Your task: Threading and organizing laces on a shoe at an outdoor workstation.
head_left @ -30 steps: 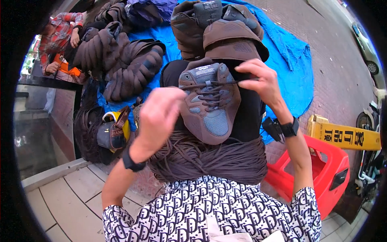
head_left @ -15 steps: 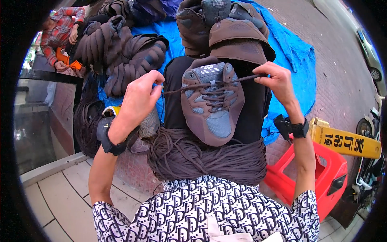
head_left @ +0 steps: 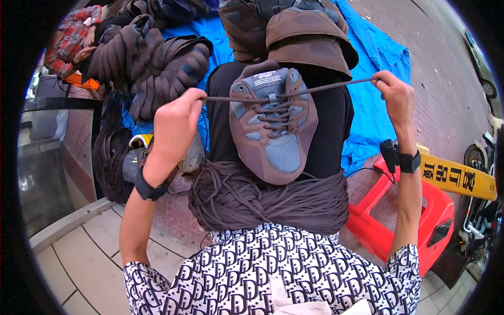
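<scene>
A flat brown and grey-blue shoe upper lies across my thighs, its toe toward me and its tongue pointing away. Dark brown lace criss-crosses its front and comes out at the top eyelets on both sides. My left hand is closed on the left end of the lace, and my right hand pinches the right end, farther out. Between the hands the lace runs nearly straight over the tongue. A thick bundle of brown laces rests on my lap, below the toe.
Stacked brown shoe uppers sit beyond my knees on a blue tarp. More nested uppers are piled at the left, near a person in a plaid shirt. A red plastic stool stands at my right, beside a yellow sign.
My right hand has moved outward and up, and my left hand slightly left and up. The lace between them is drawn straighter and tighter. The view has shifted a little.
</scene>
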